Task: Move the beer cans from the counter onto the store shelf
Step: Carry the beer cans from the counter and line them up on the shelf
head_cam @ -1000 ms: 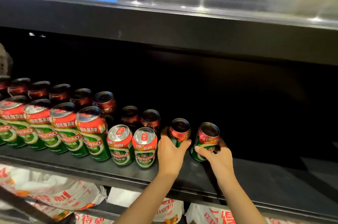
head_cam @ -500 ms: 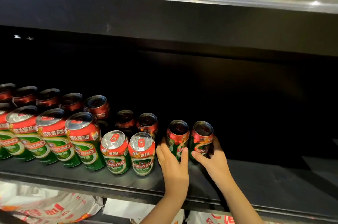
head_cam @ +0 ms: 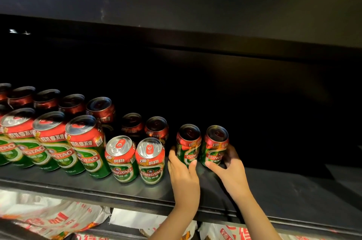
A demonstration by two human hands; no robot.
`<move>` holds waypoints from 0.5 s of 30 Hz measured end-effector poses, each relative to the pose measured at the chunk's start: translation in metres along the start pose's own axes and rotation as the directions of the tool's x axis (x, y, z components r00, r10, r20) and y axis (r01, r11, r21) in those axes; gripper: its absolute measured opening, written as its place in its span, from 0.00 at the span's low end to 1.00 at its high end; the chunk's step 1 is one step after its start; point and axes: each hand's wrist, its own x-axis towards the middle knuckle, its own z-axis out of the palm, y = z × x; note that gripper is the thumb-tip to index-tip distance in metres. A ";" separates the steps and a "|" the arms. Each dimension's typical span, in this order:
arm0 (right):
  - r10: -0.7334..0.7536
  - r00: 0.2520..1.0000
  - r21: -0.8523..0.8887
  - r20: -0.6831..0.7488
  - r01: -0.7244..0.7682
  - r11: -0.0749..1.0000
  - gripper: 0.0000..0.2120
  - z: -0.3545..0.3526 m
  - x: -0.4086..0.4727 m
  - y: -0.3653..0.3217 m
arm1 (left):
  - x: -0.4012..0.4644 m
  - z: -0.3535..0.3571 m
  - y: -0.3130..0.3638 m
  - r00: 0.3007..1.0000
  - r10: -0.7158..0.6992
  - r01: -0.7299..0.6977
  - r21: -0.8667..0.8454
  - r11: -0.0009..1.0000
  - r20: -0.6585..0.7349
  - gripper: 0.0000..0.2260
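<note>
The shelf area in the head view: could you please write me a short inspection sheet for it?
Surface: dark shelf, bare at its right.
Job's things: two cans upright, side by side, right of the stocked rows.
Clutter: nothing seen.
Grippers: left hand grips the left can; right hand grips the right can.
Cables: nothing seen.
Surroundings: upper shelf edge above; red-and-white printed packages below.

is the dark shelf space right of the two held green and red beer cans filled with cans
No, the dark shelf lies bare to the right of the right hand's can.
</note>
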 end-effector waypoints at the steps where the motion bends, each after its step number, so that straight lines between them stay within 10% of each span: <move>1: 0.000 1.000 0.000 -0.004 0.000 1.000 0.30 0.000 0.000 0.000 | 0.000 0.000 0.000 1.000 -0.002 0.002 0.015 1.000 0.002 0.29; 15: -0.013 1.000 0.019 0.020 0.012 1.000 0.30 -0.001 -0.001 0.000 | 0.002 0.003 0.011 0.997 -0.018 0.023 0.062 0.998 -0.069 0.32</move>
